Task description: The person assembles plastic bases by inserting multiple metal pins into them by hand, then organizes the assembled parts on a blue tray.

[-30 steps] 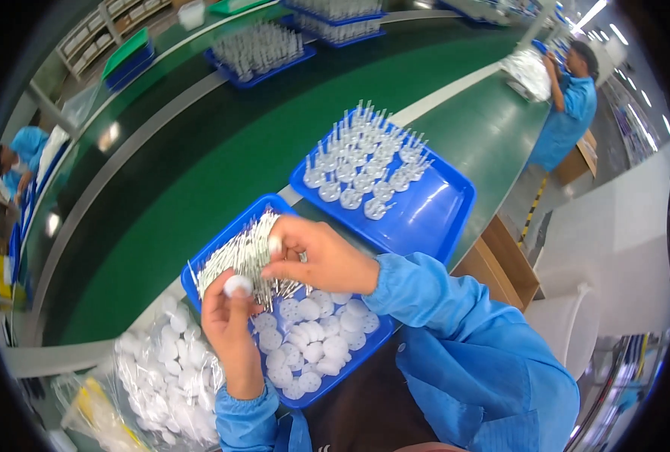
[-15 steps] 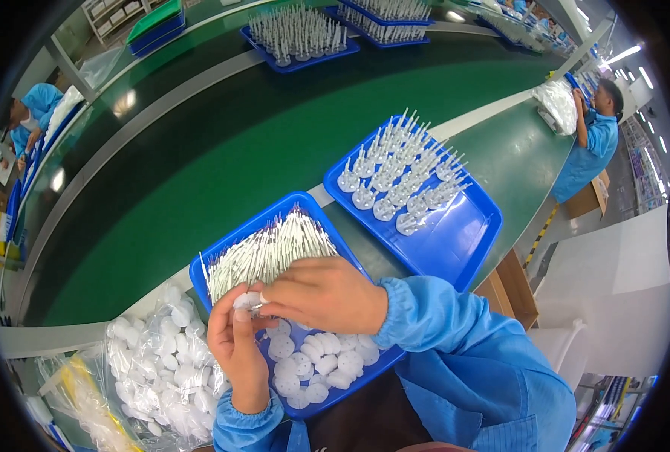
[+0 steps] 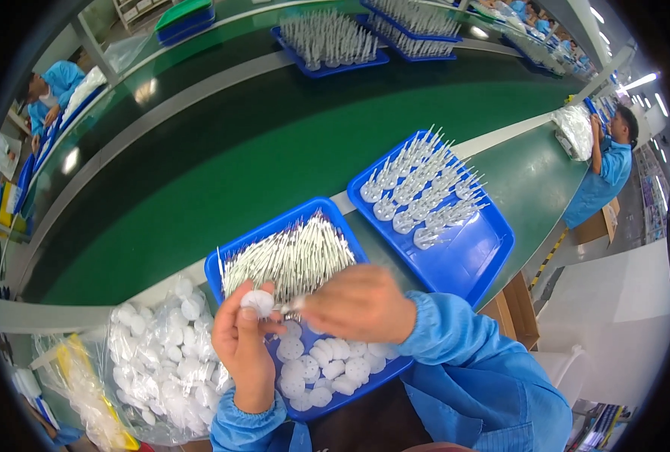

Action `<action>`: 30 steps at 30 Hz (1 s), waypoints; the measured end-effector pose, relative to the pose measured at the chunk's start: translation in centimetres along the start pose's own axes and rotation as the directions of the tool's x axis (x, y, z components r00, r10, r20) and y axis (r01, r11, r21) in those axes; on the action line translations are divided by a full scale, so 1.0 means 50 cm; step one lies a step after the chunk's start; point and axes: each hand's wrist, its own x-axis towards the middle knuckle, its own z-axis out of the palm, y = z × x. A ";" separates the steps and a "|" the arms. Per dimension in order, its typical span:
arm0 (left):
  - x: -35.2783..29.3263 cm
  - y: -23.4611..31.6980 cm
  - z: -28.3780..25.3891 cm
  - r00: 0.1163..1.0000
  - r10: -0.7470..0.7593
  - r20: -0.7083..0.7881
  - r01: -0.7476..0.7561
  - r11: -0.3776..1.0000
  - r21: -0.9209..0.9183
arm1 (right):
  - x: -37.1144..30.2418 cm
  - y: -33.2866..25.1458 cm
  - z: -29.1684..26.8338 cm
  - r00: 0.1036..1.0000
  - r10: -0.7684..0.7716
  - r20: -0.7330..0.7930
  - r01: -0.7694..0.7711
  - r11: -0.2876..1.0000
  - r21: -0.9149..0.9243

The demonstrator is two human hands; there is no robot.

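Observation:
My left hand (image 3: 246, 343) pinches a round white plastic disc (image 3: 256, 303) between thumb and fingers, above the blue tray (image 3: 344, 218) before me. My right hand (image 3: 365, 303) is just right of the disc, blurred by motion, its fingers drawn together. Something small and whitish shows at its fingertips, too smeared to name. Thin pale sticks with dark ends (image 3: 286, 256) fill the tray's far part. Loose white discs with small holes (image 3: 327, 365) lie in its near part.
Right of this tray, another blue tray (image 3: 455, 264) holds discs with sticks standing up in them. A clear bag of white discs (image 3: 165, 361) lies at the left. Loaded trays (image 3: 327, 45) stand across the green belt (image 3: 222, 166). A person in blue (image 3: 610, 162) works at far right.
My right hand has moved away from the disc, toward the right. The disc stays in my left hand, now showing more of its face. The whole view has shifted slightly.

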 end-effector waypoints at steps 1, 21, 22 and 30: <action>-0.004 0.003 -0.002 0.999 -0.010 -0.039 0.010 1.000 0.008 | -0.006 0.007 -0.003 0.999 0.044 -0.031 -0.044 0.999 0.007; 0.015 -0.004 0.014 0.958 0.222 0.183 -0.267 0.923 0.278 | -0.028 -0.017 -0.012 0.937 0.333 0.101 -0.348 0.908 0.232; 0.012 -0.013 0.012 0.966 0.172 0.194 -0.212 0.955 0.209 | -0.030 -0.021 -0.003 0.910 0.405 0.086 -0.410 0.853 0.324; -0.002 0.003 0.033 0.971 0.059 0.234 -0.033 0.993 -0.114 | -0.021 -0.018 0.017 0.935 0.334 0.118 -0.350 0.921 0.170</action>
